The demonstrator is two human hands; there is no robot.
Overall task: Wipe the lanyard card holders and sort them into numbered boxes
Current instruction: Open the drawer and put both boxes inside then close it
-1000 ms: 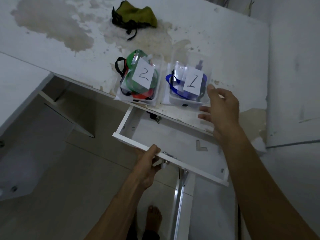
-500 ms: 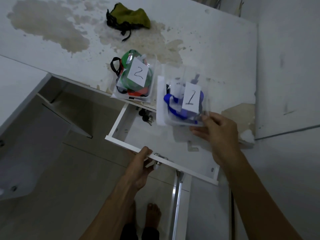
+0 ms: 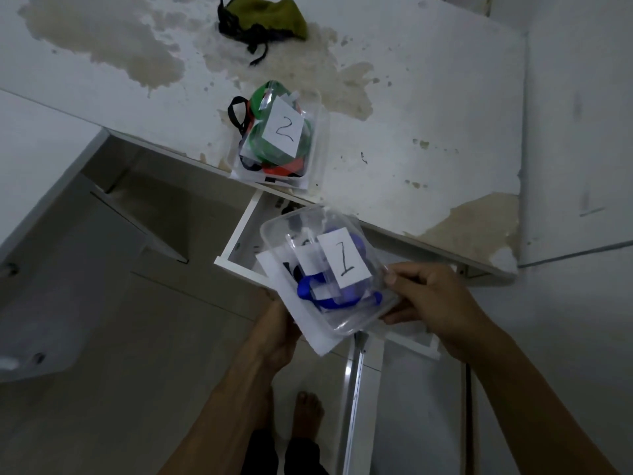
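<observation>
A clear plastic box (image 3: pixel 274 231) labelled 1, holding blue lanyards and card holders, hangs above the open drawer (image 3: pixel 241 234). My right hand (image 3: pixel 424 299) grips its right rim, thumb on top and fingers beneath. My left hand (image 3: pixel 277 334) is under the box's lower left corner, its fingers hidden by the box and the white sheet below it. A second clear box (image 3: pixel 317 132) labelled 2, with green, red and black lanyards, stands on the stained white desk (image 3: pixel 428 114) near its front edge.
A green and black cloth (image 3: pixel 267 20) lies at the back of the desk. The white drawer juts out below the desk edge, with a metal rail (image 3: pixel 352 389) under it. My bare foot (image 3: pixel 308 416) stands on the tiled floor. A wall rises at the right.
Box 1 has come off the desk and moved toward me, over the drawer. My left hand left the drawer's front and went under the box.
</observation>
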